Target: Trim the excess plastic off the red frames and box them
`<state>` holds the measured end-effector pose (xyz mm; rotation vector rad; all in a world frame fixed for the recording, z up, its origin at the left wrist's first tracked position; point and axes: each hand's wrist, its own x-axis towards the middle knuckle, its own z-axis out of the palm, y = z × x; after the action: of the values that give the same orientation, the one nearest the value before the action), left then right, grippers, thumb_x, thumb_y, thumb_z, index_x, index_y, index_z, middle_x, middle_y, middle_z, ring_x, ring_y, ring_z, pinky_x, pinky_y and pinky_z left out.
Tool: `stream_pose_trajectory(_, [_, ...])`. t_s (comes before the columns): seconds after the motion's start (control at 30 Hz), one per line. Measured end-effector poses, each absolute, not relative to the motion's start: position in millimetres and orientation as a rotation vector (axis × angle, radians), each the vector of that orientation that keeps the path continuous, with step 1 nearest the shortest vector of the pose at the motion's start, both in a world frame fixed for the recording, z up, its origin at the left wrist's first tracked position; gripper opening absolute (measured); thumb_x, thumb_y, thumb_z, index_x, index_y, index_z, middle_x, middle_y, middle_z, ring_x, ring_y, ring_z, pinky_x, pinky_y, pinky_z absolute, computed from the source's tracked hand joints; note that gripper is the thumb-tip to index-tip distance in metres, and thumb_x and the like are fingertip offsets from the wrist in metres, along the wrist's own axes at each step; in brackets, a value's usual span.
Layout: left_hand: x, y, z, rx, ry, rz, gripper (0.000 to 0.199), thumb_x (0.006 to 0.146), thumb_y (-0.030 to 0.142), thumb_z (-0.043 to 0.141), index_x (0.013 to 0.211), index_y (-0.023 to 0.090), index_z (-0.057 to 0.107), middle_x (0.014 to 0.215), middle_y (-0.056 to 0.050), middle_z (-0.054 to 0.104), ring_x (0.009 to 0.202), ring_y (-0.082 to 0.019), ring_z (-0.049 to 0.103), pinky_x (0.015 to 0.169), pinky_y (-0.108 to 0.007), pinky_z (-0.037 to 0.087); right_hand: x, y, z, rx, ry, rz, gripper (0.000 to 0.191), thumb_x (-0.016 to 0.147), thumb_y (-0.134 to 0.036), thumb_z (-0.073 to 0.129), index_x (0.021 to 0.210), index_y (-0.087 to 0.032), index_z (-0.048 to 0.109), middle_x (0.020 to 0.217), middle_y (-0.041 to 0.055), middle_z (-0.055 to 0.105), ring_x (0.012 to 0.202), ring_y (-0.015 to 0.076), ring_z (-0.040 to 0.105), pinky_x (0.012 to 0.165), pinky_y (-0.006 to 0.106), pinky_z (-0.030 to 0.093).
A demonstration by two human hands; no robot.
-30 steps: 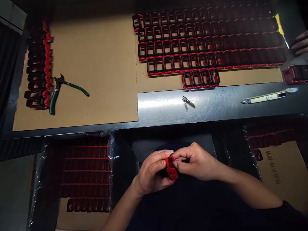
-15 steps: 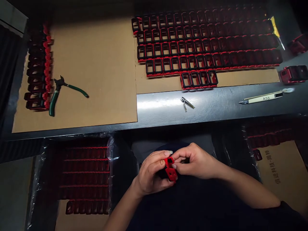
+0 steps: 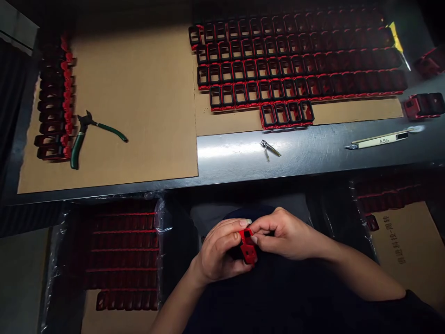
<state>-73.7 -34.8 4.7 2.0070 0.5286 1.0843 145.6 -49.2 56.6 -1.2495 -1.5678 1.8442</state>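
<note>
Over my lap, my left hand [image 3: 220, 250] curls around a small red and black plastic housing [image 3: 249, 250], which is tilted with its red side up. A square opening and a small hole show in that side. Thumb and fingers of my left hand clasp it from the left. On its right edge, my right hand [image 3: 283, 233] pinches with thumb and forefinger near the upper opening. Whether anything small sits between those fingertips is hidden. Beyond my hands, on the metal bench [image 3: 229, 155], lies a nail clipper [image 3: 270, 148].
Rows of similar housings [image 3: 250, 69] stand on cardboard at the back right. Green-handled cutting pliers [image 3: 83, 134] lie on the left cardboard [image 3: 139, 102] beside another column of housings [image 3: 52, 116]. A craft knife [image 3: 378, 140] rests right. Plastic-lined boxes of parts [image 3: 121, 260] flank my lap.
The housing has turned slightly in my hands and shifted a little right and down. My right fingertips stay at its edge. Nothing on the bench has been moved.
</note>
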Motion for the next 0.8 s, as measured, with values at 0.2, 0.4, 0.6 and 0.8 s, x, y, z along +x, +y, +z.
stream_pose_trajectory(0.2, [-73, -34, 6, 1.999, 0.547, 1.082, 0.068, 0.078, 0.030, 0.083, 0.135, 0.024, 0.047, 0.118, -0.010, 0.070, 0.107, -0.025, 0.073, 0.088, -0.042, 0.064, 150, -49, 55, -1.197, -1.558, 1.861, 0.027, 0.090, -0.017, 0.051, 0.096, -0.014, 0.078, 0.057, -0.0059, 0.052, 0.048, 0.0061, 0.035, 0.048, 0.020, 0.029])
stream_pose_trajectory(0.4, [-73, -33, 4, 2.040, 0.545, 1.075, 0.068, 0.081, 0.033, 0.080, 0.139, 0.022, 0.045, 0.119, -0.011, 0.068, 0.108, -0.024, 0.072, 0.089, -0.042, 0.064, 144, -50, 54, -1.264, -1.452, 1.906, 0.019, 0.086, -0.020, 0.062, 0.096, -0.015, 0.076, 0.064, -0.0042, 0.063, 0.053, 0.0071, 0.047, 0.055, 0.019, 0.038])
stream_pose_trajectory(0.6, [-69, -41, -10, 1.897, 0.633, 1.245, 0.086, 0.080, 0.046, 0.078, 0.151, 0.022, 0.035, 0.118, -0.012, 0.063, 0.103, -0.024, 0.068, 0.083, -0.043, 0.064, 150, -50, 48, -1.292, -1.395, 1.892, 0.024, 0.094, -0.029, 0.056, 0.098, -0.016, 0.076, 0.075, 0.0017, 0.074, 0.060, 0.0110, 0.059, 0.060, 0.022, 0.045])
stream_pose_trajectory(0.8, [-61, -50, -17, 1.388, 0.669, 1.152, 0.075, 0.082, 0.053, 0.074, 0.143, 0.025, 0.041, 0.131, -0.016, 0.058, 0.120, -0.028, 0.064, 0.100, -0.046, 0.057, 151, -55, 25, -1.283, -1.117, 2.005, 0.038, 0.094, -0.049, 0.061, 0.092, -0.013, 0.073, 0.082, 0.0097, 0.078, 0.081, 0.0195, 0.071, 0.081, 0.033, 0.054])
